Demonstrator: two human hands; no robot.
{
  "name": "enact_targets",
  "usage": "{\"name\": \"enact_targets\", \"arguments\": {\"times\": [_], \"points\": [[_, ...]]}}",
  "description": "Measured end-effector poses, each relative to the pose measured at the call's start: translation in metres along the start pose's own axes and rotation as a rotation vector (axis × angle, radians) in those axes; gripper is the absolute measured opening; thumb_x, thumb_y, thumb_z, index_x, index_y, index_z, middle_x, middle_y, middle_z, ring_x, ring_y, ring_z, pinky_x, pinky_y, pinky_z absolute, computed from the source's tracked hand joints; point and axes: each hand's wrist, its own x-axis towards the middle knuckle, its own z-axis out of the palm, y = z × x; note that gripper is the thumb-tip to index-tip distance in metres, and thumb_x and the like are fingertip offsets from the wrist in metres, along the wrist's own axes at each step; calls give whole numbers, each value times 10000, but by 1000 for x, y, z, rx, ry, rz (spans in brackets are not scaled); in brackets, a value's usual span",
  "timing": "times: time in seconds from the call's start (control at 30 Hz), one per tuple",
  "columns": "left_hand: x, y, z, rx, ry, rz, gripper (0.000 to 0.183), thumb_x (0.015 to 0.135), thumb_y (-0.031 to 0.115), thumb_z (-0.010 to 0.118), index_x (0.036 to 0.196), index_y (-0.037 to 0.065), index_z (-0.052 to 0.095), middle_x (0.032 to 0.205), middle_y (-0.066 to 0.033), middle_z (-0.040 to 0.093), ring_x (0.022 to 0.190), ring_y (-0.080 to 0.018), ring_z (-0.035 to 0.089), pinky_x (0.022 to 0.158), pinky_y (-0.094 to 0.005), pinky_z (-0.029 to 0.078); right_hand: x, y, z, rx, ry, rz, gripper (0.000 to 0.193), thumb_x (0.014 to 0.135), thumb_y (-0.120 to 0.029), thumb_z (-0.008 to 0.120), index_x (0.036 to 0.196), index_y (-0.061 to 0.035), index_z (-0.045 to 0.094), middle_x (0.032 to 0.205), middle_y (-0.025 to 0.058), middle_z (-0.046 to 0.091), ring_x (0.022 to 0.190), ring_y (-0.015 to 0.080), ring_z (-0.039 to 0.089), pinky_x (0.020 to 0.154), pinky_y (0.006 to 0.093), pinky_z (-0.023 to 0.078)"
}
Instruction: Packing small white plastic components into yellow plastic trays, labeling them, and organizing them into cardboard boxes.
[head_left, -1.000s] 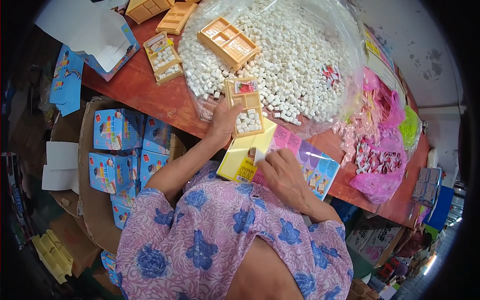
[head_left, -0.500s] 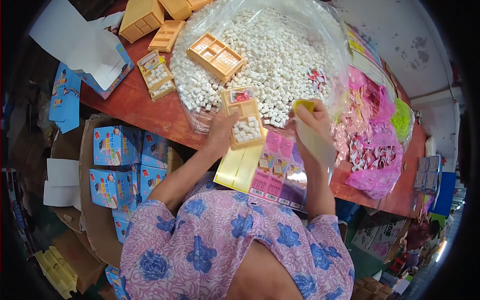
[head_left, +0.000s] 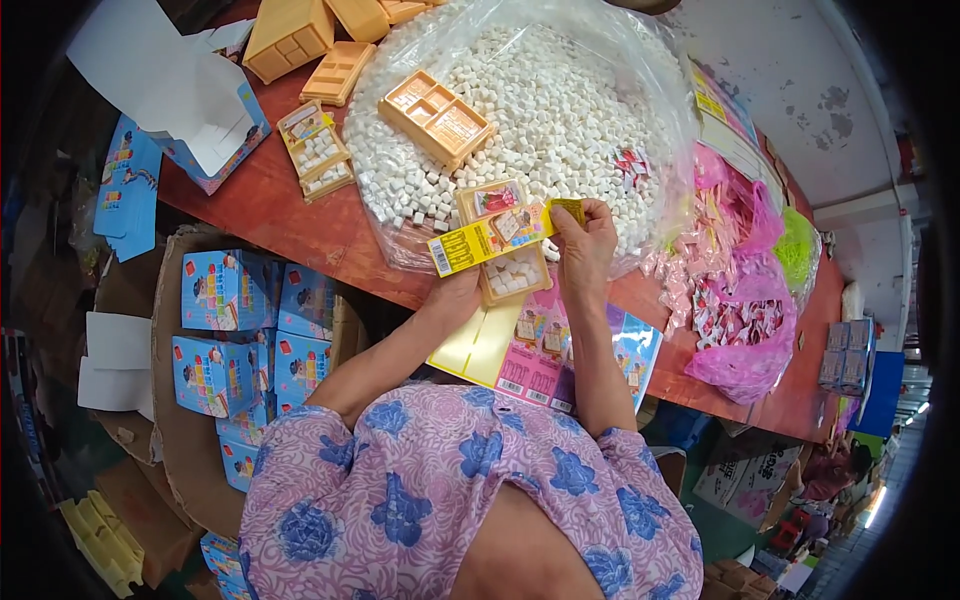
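My left hand (head_left: 452,297) grips a small orange plastic tray (head_left: 517,296) from its lower left side. White cubes (head_left: 513,272) fill its lower compartment, and a red packet (head_left: 496,200) shows in the upper one. Across the tray's middle lies a yellow printed sticker strip (head_left: 490,240). My right hand (head_left: 585,240) pinches the strip's right end between thumb and fingers. Whether the strip touches the tray all along, I cannot tell. Below my hands, a sheet of coloured stickers (head_left: 545,350) rests at the table edge, its left part bare yellow backing.
A big clear bag of white cubes (head_left: 560,110) spreads over the red table (head_left: 250,225), an empty orange tray (head_left: 437,118) on top. Two filled trays (head_left: 315,150) lie left of it. Pink bags (head_left: 745,350) with small packets sit right. Blue boxes (head_left: 215,375) fill a carton at lower left.
My right hand has brought the yellow sticker strip leftward, from beside the tray to across it. The strip now shows its printed face. More of the sticker sheet's right side is visible.
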Motion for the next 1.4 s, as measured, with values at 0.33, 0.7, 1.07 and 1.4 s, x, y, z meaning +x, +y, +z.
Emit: {"name": "enact_targets", "arguments": {"times": [0.33,0.7,1.07,1.4], "points": [[-1,6,3,-63,-84,25,306,846,203,425,1113,56,402,1055,-74,499,931,-189,521,785,-321,462,-1,14,-3,-244,-3,-33,174,718,-21,557,827,9,424,755,52,491,659,85,471,581,206,405],[-15,42,35,125,-114,80,253,818,76,402,1059,1,429,933,-81,547,787,-141,566,688,-267,480,-18,3,-1,-812,-166,-466,100,722,-73,559,795,-10,586,725,88,569,709,195,540,682,293,417],[-28,49,28,496,-205,239,374,703,-94,425,1053,35,422,962,-24,507,896,-90,499,774,-229,424,-14,0,1,-220,-467,406,206,747,-96,557,888,54,542,813,72,588,699,90,540,639,214,437],[-13,67,21,275,-206,-152,286,784,42,498,1062,23,434,1002,-86,512,875,-155,543,704,-279,475,-18,-7,6,83,-479,566,214,740,-57,525,922,55,523,864,94,587,767,138,568,717,253,446]]}}
